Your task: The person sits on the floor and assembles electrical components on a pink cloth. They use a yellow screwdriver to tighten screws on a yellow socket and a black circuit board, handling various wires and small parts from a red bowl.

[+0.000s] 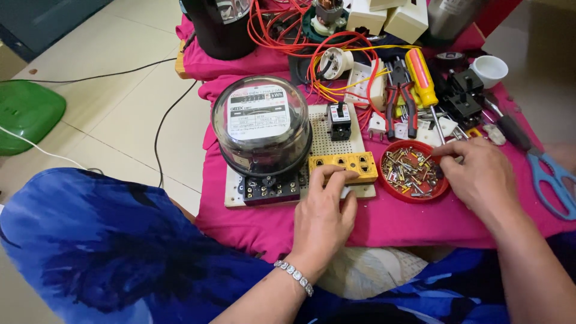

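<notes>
While the left hand (324,207) is pressing the yellow socket strip (343,166) flat on the white perforated board (327,144) beside the meter (262,123), the right hand (477,171) is pinching into the red screw dish (414,174), ideally lifting a single screw without nudging the strip.

A low bench (384,225) draped in a bright pink cloth carries the work. On it lies a pale perforated board (327,141), and just right of that a round red dish (442,187) full of screws. Behind the dish lie red-handled pliers (401,102) and a yellow-handled screwdriver (422,78), beside loose red and yellow wires (336,45). A small white cup (489,71) stands near the far right edge, and blue-handled scissors (555,180) lie at the right. Beside the bench, on the tiled floor (114,114), rests a green plastic seat (27,114).
</notes>
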